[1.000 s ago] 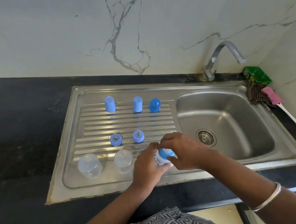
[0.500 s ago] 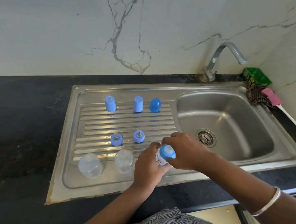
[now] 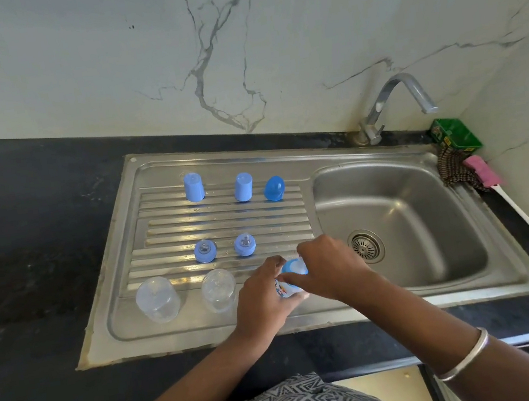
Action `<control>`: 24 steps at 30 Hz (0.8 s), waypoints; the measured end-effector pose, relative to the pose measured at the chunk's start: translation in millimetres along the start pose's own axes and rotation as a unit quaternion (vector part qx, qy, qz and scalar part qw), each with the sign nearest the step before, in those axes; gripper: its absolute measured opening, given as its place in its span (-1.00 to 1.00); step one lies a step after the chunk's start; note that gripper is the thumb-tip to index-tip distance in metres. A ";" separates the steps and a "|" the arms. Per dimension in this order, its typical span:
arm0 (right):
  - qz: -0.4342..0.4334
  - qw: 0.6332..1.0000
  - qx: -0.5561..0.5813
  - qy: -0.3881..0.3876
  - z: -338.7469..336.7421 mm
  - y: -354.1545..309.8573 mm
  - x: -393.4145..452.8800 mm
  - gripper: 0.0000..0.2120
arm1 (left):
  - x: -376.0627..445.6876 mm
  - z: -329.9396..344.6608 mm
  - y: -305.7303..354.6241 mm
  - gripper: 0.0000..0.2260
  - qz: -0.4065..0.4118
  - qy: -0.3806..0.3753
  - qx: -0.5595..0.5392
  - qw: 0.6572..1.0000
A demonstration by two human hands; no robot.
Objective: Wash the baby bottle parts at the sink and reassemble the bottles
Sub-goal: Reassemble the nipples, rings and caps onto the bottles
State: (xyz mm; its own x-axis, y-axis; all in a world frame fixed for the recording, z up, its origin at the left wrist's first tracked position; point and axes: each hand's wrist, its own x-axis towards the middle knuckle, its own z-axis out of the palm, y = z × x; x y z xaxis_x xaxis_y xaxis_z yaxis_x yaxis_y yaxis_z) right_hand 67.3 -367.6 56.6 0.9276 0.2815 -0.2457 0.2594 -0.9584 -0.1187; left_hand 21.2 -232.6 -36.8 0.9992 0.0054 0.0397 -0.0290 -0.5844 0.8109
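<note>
A person stands at a steel sink (image 3: 180,341) set into a dark countertop (image 3: 29,265), both hands working one small baby bottle (image 3: 287,291) over the near edge of the ribbed draining board (image 3: 225,219); the left hand (image 3: 263,304) is curled round the bottle's printed body, holding it upright, while the right hand (image 3: 331,269) pinches the blue collar (image 3: 293,267) at the bottle's top between thumb and fingers. Two clear bottle bodies (image 3: 158,300) (image 3: 218,290) stand mouth-down just left of the hands; behind them two blue collars with teats (image 3: 205,251) (image 3: 244,244) sit side by side on the ribs; at the far edge of the board stand two pale blue caps (image 3: 193,187) (image 3: 243,187) and, beside them, a darker blue rounded cap (image 3: 274,188). The basin (image 3: 426,212) lies to the right, its drain (image 3: 366,246) just beyond the right hand; a tap (image 3: 391,99) rises at the back corner; a green box (image 3: 456,134), a checked cloth (image 3: 452,169) and a pink-headed brush with a white handle (image 3: 524,216) rest along the right side. A metal bangle (image 3: 469,358) circles the right wrist.
</note>
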 end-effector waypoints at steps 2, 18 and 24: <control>-0.012 1.000 0.003 0.020 1.1 0.1 -1.5 -0.55 | 0.0 0.1 0.2 -0.47 0.000 0.004 0.001 1.000; -0.063 0.998 0.010 -0.004 4.3 3.1 1.2 -0.73 | -1.0 1.5 0.1 -0.56 0.025 0.024 -0.007 0.999; -0.039 0.999 0.030 0.014 11.6 5.3 2.1 -0.67 | -0.3 2.2 0.9 -0.58 0.025 0.038 0.003 0.999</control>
State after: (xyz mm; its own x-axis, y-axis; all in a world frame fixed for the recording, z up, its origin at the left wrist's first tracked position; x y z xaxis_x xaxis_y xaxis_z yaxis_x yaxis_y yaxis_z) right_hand 67.5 -371.5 44.3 0.9122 0.3535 -0.2071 0.3157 -0.9287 -0.1943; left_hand 21.0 -234.9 -37.4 0.9915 0.0387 0.1245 -0.0780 -0.5897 0.8038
